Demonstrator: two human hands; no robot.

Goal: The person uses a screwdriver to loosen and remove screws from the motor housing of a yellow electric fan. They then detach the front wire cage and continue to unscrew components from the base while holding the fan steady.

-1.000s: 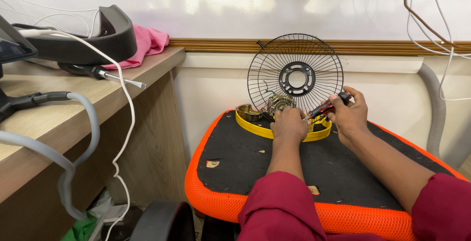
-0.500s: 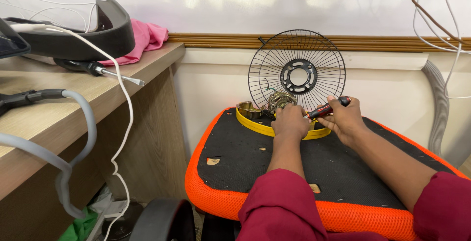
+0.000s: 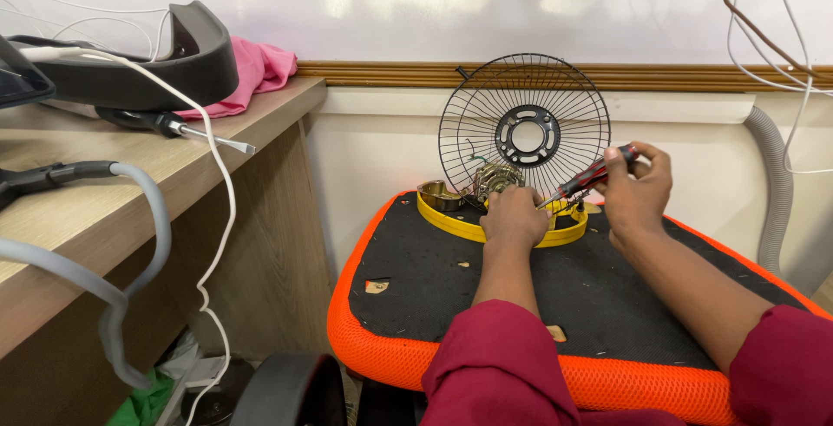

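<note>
Fan motor (image 3: 495, 180) sits at the yellow base (image 3: 451, 222) on the orange-rimmed seat (image 3: 382, 304), wire guard (image 3: 523, 127) upright at 12 o'clock behind it. Left hand (image 3: 514, 218) lies curled over the base, pinning it; right hand (image 3: 638, 190), at 3 o'clock, grips a red-and-black screwdriver (image 3: 586, 178). Assembly likely light; guard wires bendable, so grip the rigid base.

White wall (image 3: 434, 1), wooden trim strip (image 3: 390, 73), wooden desk (image 3: 104, 209) at left.

a fan base (image 3: 486, 228) lies on a chair seat (image 3: 416, 304), a wire fan guard (image 3: 524, 127) upright behind it; left stands a desk (image 3: 130, 192) bearing a screwdriver (image 3: 173, 125) and cloth (image 3: 256, 70).
</note>
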